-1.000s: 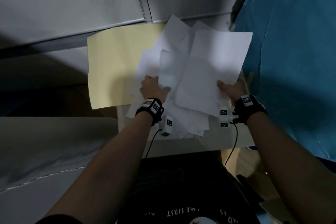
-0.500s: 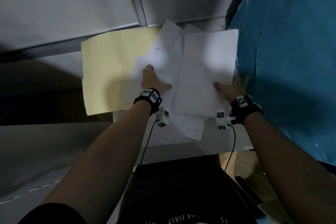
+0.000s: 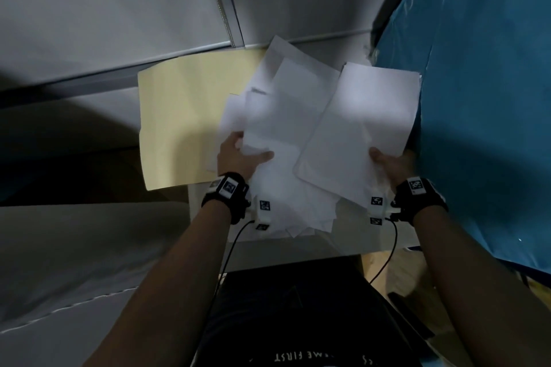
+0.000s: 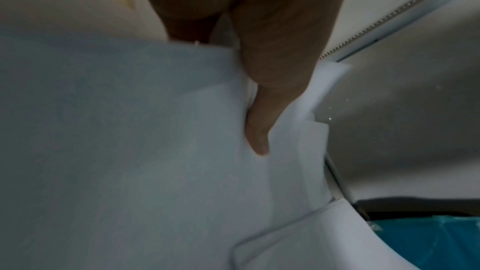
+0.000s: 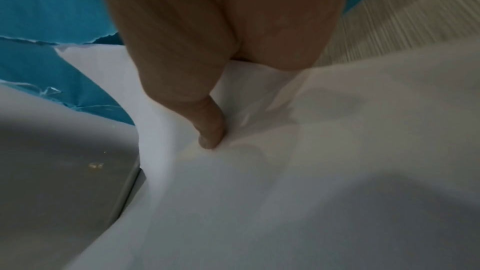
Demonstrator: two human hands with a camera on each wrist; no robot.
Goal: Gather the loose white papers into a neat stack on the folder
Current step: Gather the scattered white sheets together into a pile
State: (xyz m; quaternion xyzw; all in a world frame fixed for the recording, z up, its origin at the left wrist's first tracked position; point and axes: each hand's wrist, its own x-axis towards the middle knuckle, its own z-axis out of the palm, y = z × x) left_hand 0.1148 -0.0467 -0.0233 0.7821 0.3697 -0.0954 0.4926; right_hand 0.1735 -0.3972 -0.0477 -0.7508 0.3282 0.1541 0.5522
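Note:
A fanned, untidy bundle of white papers point(image 3: 286, 128) spreads over the right part of a pale yellow folder point(image 3: 185, 116) lying open on the white table. My left hand point(image 3: 241, 155) grips the bundle's left near edge, thumb on top point(image 4: 257, 130) and fingers hidden underneath. My right hand point(image 3: 390, 164) pinches the near edge of the top right sheets point(image 3: 366, 125), thumb pressed on the paper point(image 5: 210, 130). Some sheets hang past the table's front edge point(image 3: 301, 217).
A grey wall with a metal strip point(image 3: 220, 3) rises behind the table. A blue cloth point(image 3: 483, 98) hangs close on the right, touching the papers' far right corner. The table's near edge point(image 3: 372, 235) lies just below my wrists, with the floor beyond.
The right-hand sheets have swung apart from the rest, opening a fan to the right. My left hand has slid from on top of the papers to gripping their left edge.

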